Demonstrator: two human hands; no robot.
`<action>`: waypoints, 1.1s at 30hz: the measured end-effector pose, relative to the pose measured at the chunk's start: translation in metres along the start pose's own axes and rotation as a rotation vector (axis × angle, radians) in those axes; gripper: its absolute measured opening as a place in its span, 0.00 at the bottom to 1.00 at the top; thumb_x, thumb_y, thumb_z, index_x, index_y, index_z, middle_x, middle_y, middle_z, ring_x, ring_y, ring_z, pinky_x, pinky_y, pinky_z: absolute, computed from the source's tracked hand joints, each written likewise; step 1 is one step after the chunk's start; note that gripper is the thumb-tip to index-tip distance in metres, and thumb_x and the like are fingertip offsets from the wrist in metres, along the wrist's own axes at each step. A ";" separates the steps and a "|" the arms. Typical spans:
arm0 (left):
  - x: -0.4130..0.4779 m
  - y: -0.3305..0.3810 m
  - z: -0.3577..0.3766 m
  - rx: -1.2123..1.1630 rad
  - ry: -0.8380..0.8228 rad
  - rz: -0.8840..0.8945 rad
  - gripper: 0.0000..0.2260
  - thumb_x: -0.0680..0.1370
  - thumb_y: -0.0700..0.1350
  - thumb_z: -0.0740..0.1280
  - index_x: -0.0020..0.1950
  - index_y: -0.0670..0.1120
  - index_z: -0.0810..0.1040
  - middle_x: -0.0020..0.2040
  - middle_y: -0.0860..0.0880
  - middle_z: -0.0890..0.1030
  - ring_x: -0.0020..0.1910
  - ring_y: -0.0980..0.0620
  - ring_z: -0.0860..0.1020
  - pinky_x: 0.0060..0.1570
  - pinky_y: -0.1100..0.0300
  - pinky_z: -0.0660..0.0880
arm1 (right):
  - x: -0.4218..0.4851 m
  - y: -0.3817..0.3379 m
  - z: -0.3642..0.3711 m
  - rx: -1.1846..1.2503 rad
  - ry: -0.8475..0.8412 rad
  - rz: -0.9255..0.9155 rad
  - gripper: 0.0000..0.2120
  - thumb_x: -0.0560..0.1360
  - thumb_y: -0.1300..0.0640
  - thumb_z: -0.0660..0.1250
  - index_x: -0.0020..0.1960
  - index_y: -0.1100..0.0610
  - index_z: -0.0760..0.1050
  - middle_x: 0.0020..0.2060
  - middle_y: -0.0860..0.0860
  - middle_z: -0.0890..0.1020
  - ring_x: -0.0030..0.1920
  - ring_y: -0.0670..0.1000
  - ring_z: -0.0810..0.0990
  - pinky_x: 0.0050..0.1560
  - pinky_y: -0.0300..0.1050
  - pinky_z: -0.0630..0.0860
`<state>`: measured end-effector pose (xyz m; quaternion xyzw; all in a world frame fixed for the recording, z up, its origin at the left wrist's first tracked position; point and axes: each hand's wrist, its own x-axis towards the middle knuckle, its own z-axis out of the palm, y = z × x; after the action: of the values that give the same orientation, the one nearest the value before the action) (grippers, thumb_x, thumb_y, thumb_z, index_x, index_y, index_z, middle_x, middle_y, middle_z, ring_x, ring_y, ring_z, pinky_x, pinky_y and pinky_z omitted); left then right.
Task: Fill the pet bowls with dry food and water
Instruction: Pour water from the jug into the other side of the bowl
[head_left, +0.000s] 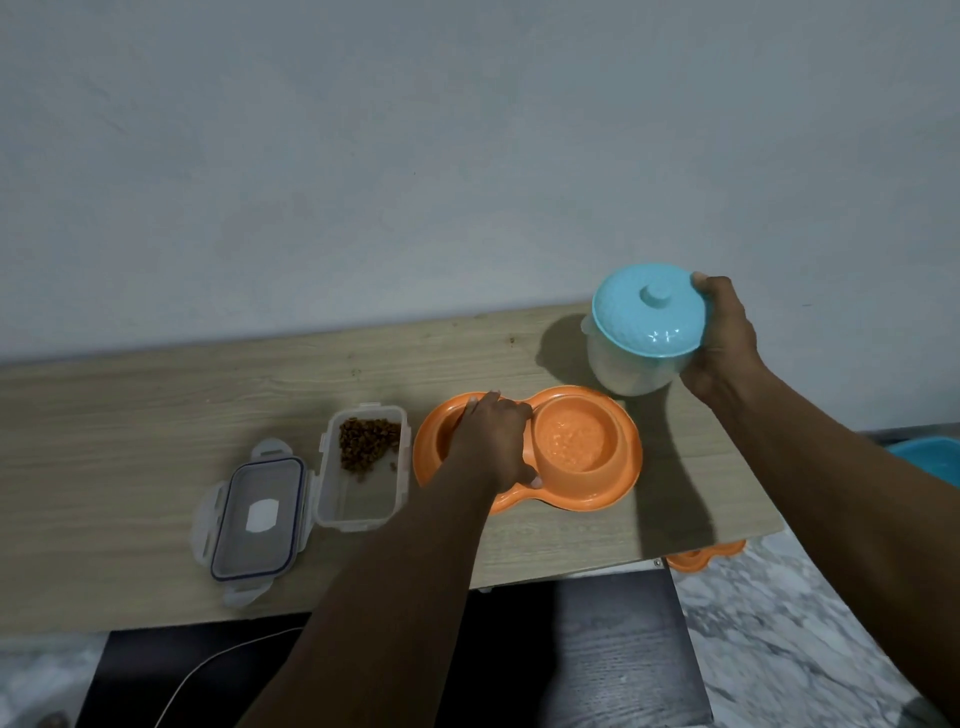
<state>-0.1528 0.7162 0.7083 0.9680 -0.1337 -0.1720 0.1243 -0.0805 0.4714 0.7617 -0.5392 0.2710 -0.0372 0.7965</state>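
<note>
An orange double pet bowl (618, 483) lies on the wooden table (130, 415). Its right well (574, 439) holds water. My left hand (496, 441) rests over the left well and grips the middle of the bowl, hiding what is inside that well. My right hand (719, 338) holds a white jar with a turquoise knobbed lid (647, 322) tilted just above the table behind the bowl. A clear open container (358, 499) with brown dry food (369, 447) at its far end sits left of the bowl.
The container's clip lid (254, 519) lies flat at the left. Another orange dish (704, 558) pokes out under the table's right corner. A turquoise basin (930, 457) is on the floor at the right. A dark stool (597, 649) and a white cable (208, 670) lie below the front edge.
</note>
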 end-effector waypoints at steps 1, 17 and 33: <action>0.000 -0.001 0.001 0.000 0.005 0.001 0.42 0.64 0.59 0.78 0.74 0.47 0.67 0.73 0.46 0.70 0.77 0.41 0.58 0.75 0.42 0.50 | 0.004 0.000 0.005 0.002 0.005 0.006 0.24 0.64 0.45 0.75 0.57 0.54 0.81 0.52 0.54 0.87 0.55 0.58 0.85 0.57 0.55 0.81; 0.002 0.002 0.009 -0.012 0.068 -0.011 0.42 0.65 0.60 0.77 0.74 0.48 0.67 0.74 0.46 0.69 0.78 0.41 0.56 0.75 0.42 0.49 | 0.019 0.013 0.016 -0.309 0.059 -0.006 0.38 0.75 0.27 0.54 0.70 0.54 0.75 0.65 0.51 0.80 0.64 0.52 0.78 0.67 0.53 0.73; -0.058 -0.008 0.016 -0.327 0.271 -0.499 0.35 0.78 0.60 0.62 0.77 0.42 0.55 0.72 0.37 0.64 0.70 0.37 0.64 0.65 0.43 0.66 | -0.054 0.108 -0.043 -1.308 0.072 -0.302 0.11 0.79 0.59 0.62 0.56 0.60 0.80 0.52 0.61 0.83 0.53 0.64 0.80 0.51 0.55 0.76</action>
<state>-0.2097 0.7375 0.7087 0.9522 0.1548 -0.0857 0.2490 -0.1715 0.4996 0.6761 -0.9411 0.1856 0.0056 0.2826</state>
